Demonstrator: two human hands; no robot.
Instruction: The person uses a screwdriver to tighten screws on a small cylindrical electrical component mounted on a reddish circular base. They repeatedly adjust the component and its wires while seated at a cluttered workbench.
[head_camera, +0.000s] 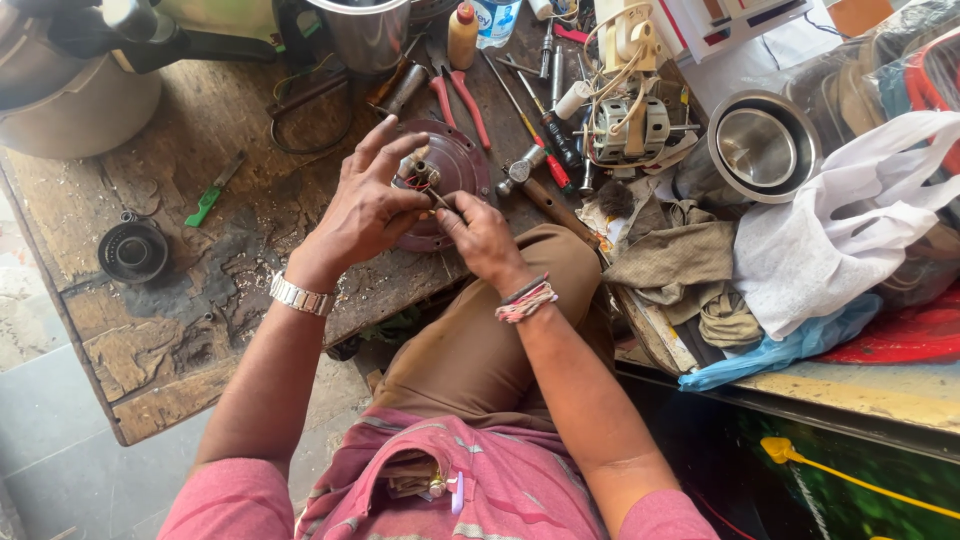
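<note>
Round plate (455, 165) under both pinching hands.

Yellow bottle (462, 36), blue-white labelled bottle (496, 20) at bench's far edge.

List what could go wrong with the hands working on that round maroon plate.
The thin wires pinched between the left hand and right hand might snap if tugged. The round maroon plate lies near the worn table edge and could slide off. The hammer lies close to the right hand and could be knocked.
</note>
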